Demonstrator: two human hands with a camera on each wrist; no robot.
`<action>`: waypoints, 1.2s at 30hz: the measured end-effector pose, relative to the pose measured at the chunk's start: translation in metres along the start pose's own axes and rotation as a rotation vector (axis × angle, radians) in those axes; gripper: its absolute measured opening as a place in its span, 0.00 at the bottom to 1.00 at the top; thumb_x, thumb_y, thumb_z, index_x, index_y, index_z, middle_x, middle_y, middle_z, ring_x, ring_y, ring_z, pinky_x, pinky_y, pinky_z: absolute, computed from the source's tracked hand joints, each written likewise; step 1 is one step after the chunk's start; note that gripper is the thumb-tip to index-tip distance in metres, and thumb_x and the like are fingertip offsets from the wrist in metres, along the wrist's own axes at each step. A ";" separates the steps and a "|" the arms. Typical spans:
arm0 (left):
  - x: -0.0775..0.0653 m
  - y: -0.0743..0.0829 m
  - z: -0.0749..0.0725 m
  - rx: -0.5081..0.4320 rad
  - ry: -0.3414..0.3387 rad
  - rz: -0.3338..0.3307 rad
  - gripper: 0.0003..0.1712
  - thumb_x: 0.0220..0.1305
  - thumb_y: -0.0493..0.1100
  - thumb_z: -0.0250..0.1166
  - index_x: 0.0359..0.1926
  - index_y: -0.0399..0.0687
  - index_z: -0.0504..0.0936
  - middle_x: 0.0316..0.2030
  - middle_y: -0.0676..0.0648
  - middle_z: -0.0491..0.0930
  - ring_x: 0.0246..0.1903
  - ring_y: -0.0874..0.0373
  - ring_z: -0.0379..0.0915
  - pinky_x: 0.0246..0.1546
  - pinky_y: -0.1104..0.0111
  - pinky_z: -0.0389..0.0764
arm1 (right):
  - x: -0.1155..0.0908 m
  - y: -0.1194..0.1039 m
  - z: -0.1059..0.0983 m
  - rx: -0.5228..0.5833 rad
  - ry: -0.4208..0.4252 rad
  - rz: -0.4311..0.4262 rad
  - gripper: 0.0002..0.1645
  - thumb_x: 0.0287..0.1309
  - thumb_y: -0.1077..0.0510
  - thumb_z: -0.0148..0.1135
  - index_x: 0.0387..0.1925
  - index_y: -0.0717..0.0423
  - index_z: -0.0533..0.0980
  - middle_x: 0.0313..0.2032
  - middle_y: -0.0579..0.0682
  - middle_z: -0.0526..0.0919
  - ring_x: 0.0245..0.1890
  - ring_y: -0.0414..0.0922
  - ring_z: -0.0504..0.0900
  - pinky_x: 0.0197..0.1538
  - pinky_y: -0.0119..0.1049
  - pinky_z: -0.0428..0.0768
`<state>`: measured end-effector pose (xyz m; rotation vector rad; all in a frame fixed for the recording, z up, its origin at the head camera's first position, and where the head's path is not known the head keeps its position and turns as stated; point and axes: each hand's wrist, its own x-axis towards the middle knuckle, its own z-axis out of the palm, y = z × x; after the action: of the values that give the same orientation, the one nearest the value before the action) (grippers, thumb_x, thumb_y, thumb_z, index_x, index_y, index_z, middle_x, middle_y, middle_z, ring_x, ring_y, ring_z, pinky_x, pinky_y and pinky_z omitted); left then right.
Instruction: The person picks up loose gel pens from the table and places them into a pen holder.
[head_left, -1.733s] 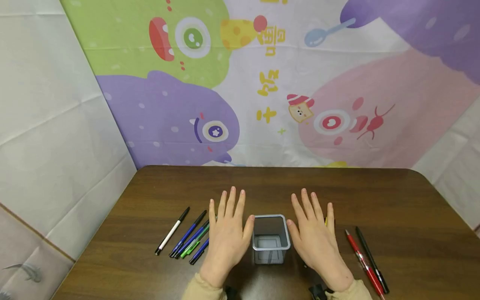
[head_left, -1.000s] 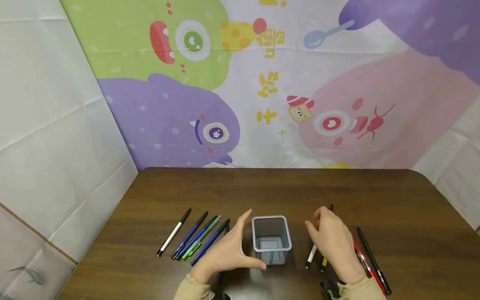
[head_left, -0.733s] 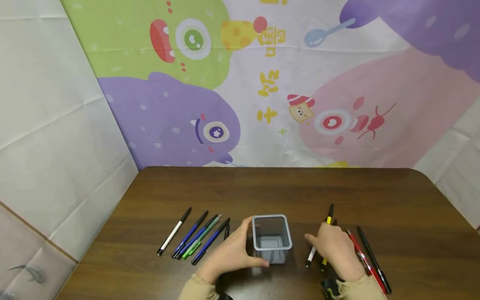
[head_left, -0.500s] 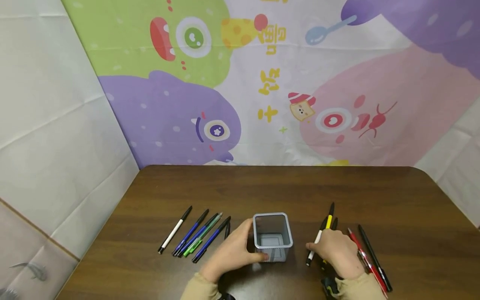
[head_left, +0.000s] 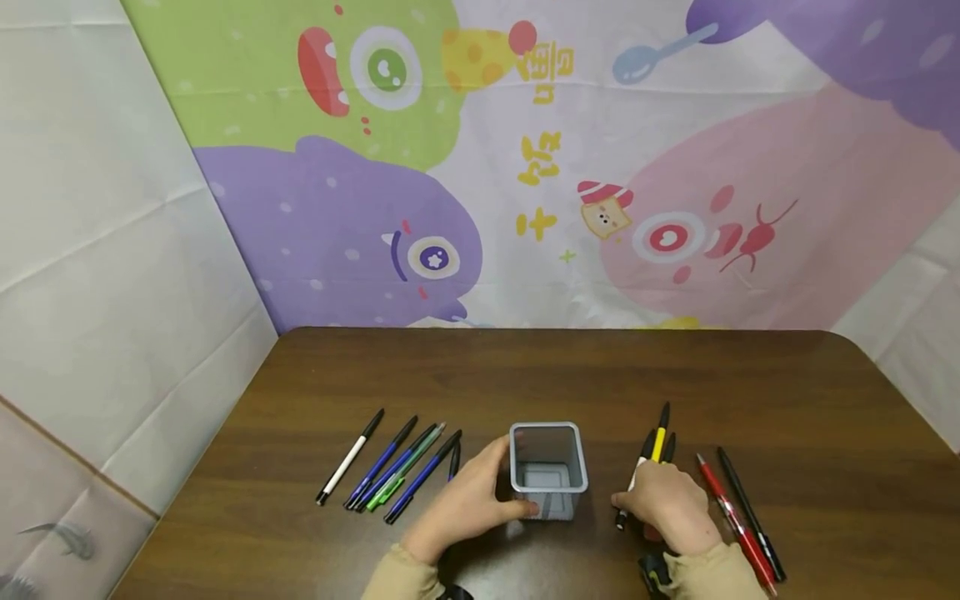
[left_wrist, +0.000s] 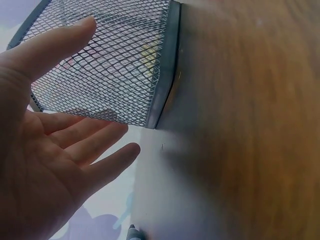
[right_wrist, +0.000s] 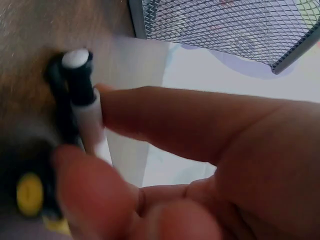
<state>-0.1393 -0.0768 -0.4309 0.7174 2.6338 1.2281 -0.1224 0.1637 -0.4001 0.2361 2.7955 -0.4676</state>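
A dark mesh pen holder [head_left: 558,506] with a light square rim stands upright mid-table. My left hand [head_left: 465,504] holds it from the left, thumb across the front face and fingers round the far side; in the left wrist view the thumb [left_wrist: 60,45] overlaps the mesh. To the right, my right hand [head_left: 667,500] is low over a small group of pens. Thumb and fingers pinch a white pen with black ends [right_wrist: 90,122] in the right wrist view. A yellow-and-black pen [head_left: 660,439] and a black-tipped pen [head_left: 670,450] lie under that hand, partly hidden.
On the left lie a white pen [head_left: 348,460], several blue pens [head_left: 423,477] and a green pen [head_left: 397,482]. A red pen [head_left: 733,518] and a black pen [head_left: 750,512] lie right of the right hand. A cartoon-printed cloth [head_left: 375,225] hangs behind the table [head_left: 480,375].
Both hands were spread flat beside the pen holder. The left has turned and closed round the holder; the right has dropped onto the pens and now pinches the white pen, whose near end has shifted.
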 end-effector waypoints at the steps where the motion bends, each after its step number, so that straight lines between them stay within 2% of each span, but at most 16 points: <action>1: 0.000 0.000 0.000 -0.002 -0.003 0.000 0.47 0.46 0.54 0.71 0.65 0.51 0.58 0.54 0.47 0.70 0.52 0.56 0.68 0.53 0.58 0.70 | 0.000 0.000 0.000 0.003 -0.004 0.000 0.19 0.45 0.46 0.64 0.19 0.58 0.73 0.17 0.52 0.73 0.17 0.46 0.73 0.21 0.39 0.70; 8: 0.000 0.000 0.001 -0.021 -0.017 -0.005 0.47 0.46 0.54 0.70 0.65 0.50 0.58 0.53 0.47 0.70 0.51 0.57 0.69 0.52 0.59 0.70 | -0.002 0.001 -0.003 0.025 -0.012 0.009 0.15 0.47 0.53 0.58 0.14 0.57 0.71 0.08 0.48 0.74 0.14 0.45 0.73 0.20 0.39 0.70; 13: 0.000 -0.001 0.001 -0.034 -0.026 -0.009 0.48 0.47 0.54 0.70 0.65 0.50 0.57 0.55 0.46 0.70 0.52 0.56 0.69 0.53 0.59 0.70 | -0.003 0.002 -0.014 0.061 0.048 0.016 0.18 0.50 0.54 0.54 0.12 0.58 0.70 0.10 0.50 0.73 0.15 0.46 0.73 0.18 0.39 0.68; 18: 0.002 -0.003 0.000 -0.048 -0.029 0.000 0.48 0.46 0.54 0.71 0.66 0.50 0.56 0.55 0.45 0.69 0.53 0.54 0.69 0.54 0.58 0.70 | -0.004 0.003 -0.028 0.074 0.143 0.014 0.19 0.52 0.52 0.55 0.14 0.60 0.69 0.15 0.54 0.71 0.17 0.49 0.72 0.18 0.40 0.67; 23: 0.004 -0.004 -0.001 -0.043 -0.020 0.017 0.48 0.46 0.54 0.71 0.65 0.50 0.57 0.55 0.46 0.70 0.53 0.54 0.70 0.55 0.58 0.69 | -0.006 0.004 -0.037 0.094 0.247 -0.005 0.19 0.53 0.52 0.55 0.15 0.61 0.69 0.15 0.54 0.71 0.16 0.51 0.71 0.17 0.42 0.67; 28: 0.004 -0.004 -0.002 -0.045 -0.026 0.013 0.49 0.46 0.55 0.71 0.65 0.49 0.57 0.55 0.46 0.69 0.52 0.55 0.70 0.54 0.58 0.69 | -0.011 0.000 -0.041 0.120 0.400 -0.014 0.16 0.53 0.53 0.60 0.25 0.65 0.76 0.14 0.53 0.74 0.14 0.49 0.71 0.15 0.40 0.66; 32: 0.003 -0.005 -0.002 -0.066 -0.045 0.000 0.49 0.46 0.55 0.70 0.65 0.48 0.56 0.55 0.45 0.68 0.51 0.54 0.71 0.53 0.60 0.70 | -0.015 -0.003 -0.042 0.149 0.504 -0.020 0.18 0.53 0.53 0.61 0.34 0.67 0.77 0.16 0.55 0.77 0.11 0.48 0.69 0.13 0.39 0.65; 36: 0.002 -0.005 -0.001 -0.089 -0.064 -0.009 0.49 0.47 0.54 0.70 0.66 0.47 0.56 0.56 0.44 0.67 0.52 0.52 0.70 0.52 0.61 0.71 | -0.017 -0.005 -0.041 0.163 0.618 -0.059 0.18 0.52 0.53 0.63 0.32 0.67 0.76 0.16 0.55 0.78 0.08 0.44 0.66 0.11 0.36 0.62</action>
<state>-0.1427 -0.0794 -0.4342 0.7168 2.5118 1.2882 -0.1181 0.1706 -0.3566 0.3913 3.3711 -0.7452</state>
